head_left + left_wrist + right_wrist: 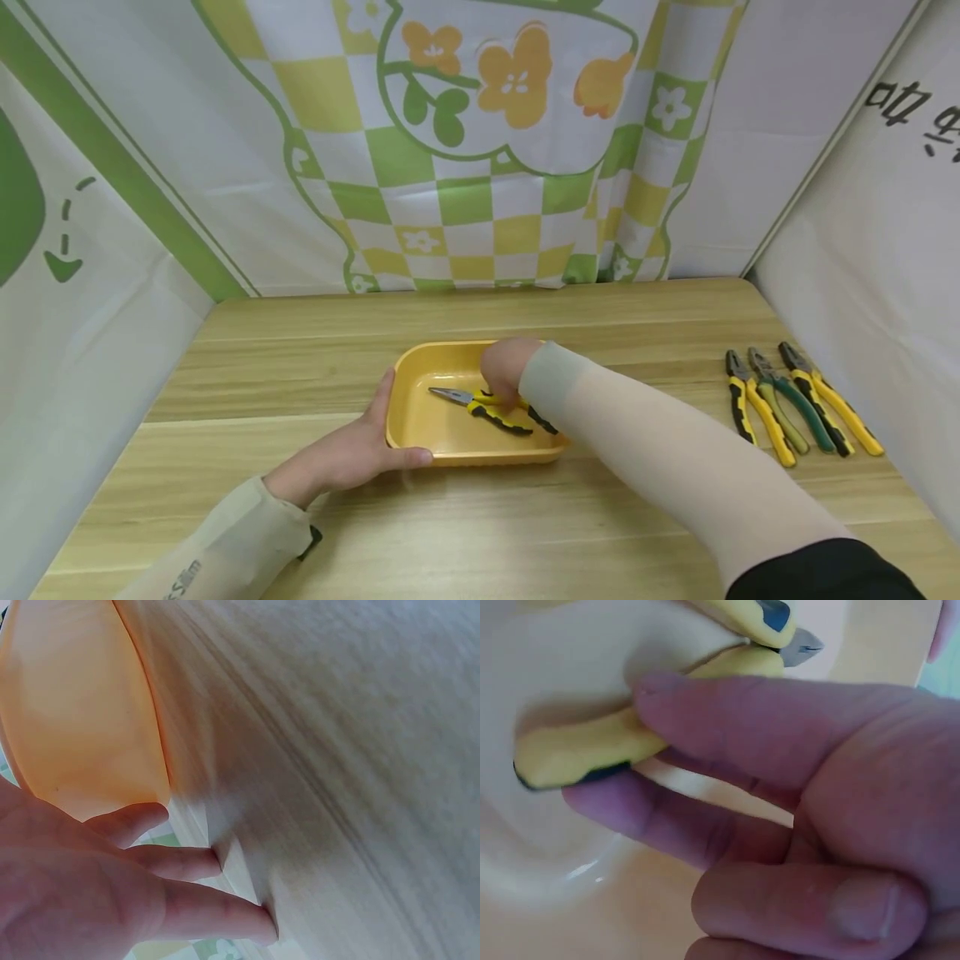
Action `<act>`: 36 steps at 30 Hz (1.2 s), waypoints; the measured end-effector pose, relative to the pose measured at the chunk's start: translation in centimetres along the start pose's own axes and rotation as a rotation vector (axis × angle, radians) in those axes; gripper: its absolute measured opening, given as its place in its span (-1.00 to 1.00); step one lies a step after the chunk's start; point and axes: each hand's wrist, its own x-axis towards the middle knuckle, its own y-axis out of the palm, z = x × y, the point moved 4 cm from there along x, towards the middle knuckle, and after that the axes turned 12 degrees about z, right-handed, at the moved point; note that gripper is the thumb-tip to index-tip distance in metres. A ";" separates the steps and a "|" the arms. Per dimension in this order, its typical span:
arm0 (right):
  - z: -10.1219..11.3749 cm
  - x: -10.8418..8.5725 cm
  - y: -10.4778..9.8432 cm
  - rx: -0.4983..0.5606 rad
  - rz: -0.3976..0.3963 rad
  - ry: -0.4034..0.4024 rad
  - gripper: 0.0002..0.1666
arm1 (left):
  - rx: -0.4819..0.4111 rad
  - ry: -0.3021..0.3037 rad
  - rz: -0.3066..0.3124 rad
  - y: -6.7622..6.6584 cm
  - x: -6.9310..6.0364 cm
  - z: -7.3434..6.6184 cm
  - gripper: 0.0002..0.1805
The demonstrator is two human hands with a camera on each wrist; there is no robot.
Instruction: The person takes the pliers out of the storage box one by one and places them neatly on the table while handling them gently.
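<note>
Inside a yellow plastic tray (438,454) lies a pair of needle-nose pliers (491,410) with yellow and black handles, its pointed jaws toward the left. My right hand (513,367) reaches in over the tray's right part. Thumb and a finger pinch one yellow handle (570,754) in the right wrist view, and the handles stand spread apart. At the tray's left side, my left hand (356,450) rests with its thumb along the near rim. The left wrist view shows its fingers (217,911) extended beside the tray wall, with fingertips at the tabletop.
Three more pliers lie side by side at the table's right: a yellow-black pair (753,404), a green-handled pair (798,404) and another yellow-black pair (832,400). A patterned curtain (465,200) hangs behind the wooden table (300,358), with white fabric walls at both sides.
</note>
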 end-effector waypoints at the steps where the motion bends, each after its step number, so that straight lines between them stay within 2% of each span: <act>1: 0.0 0.0 0.0 0.008 0.002 -0.006 -0.72 | 0.000 -0.001 0.000 0.0 0.0 0.0 0.49; 7: -0.4 0.3 -0.2 0.062 0.021 -0.022 -0.71 | -0.002 0.006 0.003 0.0 -0.1 0.1 0.49; 14: -0.8 0.7 -0.3 0.143 0.072 -0.016 -0.79 | 0.011 0.001 -0.002 -0.1 -0.2 -0.1 0.49; 20: -1.0 0.2 -0.9 0.043 0.039 -0.046 -0.60 | 0.022 0.000 -0.007 0.0 -0.1 -0.2 0.49; 25: -1.0 -0.6 -1.5 -0.016 0.001 -0.084 -0.58 | 0.024 -0.011 -0.007 0.0 0.0 0.0 0.49; 33: -1.4 -1.7 -1.4 0.008 -0.060 -0.107 -0.62 | 0.026 -0.008 -0.013 0.0 0.0 0.0 0.49; 36: -1.7 -2.3 -1.2 0.048 -0.085 -0.123 -0.62 | 0.026 -0.008 -0.013 0.0 0.0 0.0 0.49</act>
